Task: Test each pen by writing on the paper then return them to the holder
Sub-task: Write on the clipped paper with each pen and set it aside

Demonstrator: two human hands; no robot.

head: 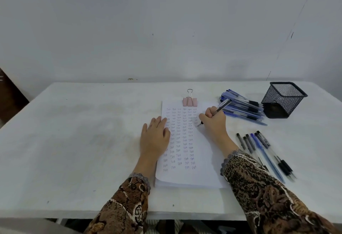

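Two hands work: the right hand pinches a pen, tip on the paper at one o'clock; the left hand lies flat, steadying it. Write lightly. The holder stands at two o'clock.

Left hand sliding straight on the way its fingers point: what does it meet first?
Likely nothing. The left hand lies flat on the left edge of the paper, fingers aimed away. That line seems to pass just left of the binder clip, onto bare table.
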